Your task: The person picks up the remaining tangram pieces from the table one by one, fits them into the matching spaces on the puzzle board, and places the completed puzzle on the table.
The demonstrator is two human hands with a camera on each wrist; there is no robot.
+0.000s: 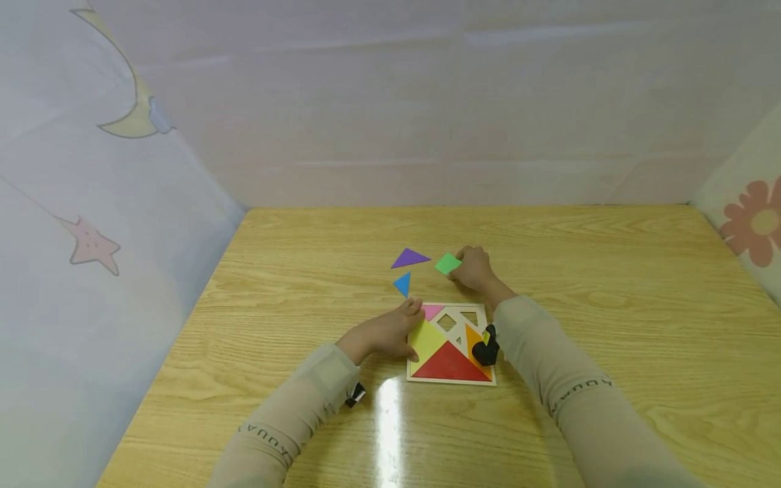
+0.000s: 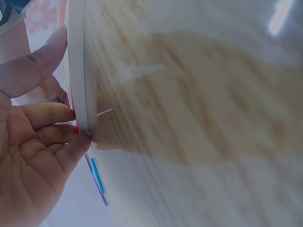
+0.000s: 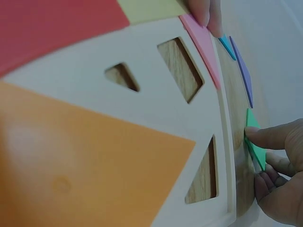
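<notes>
1. Right hand (image 1: 474,269) pinches the green piece (image 1: 447,263) near its edge, just beyond the board (image 3: 147,104), likely for control.
2. Left hand (image 1: 390,330), fingers relaxed, touches the board's left edge, presumably steadying it (purple triangle (image 1: 409,257) and blue triangle (image 1: 403,284) lie beyond).
3. Both arms reach forward, the right stretching farther!

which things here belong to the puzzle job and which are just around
Likely the job: puzzle board, red piece, yellow piece, orange piece, pink piece, green piece, purple piece, blue piece

Just around: moon print, star print, flower print
</notes>
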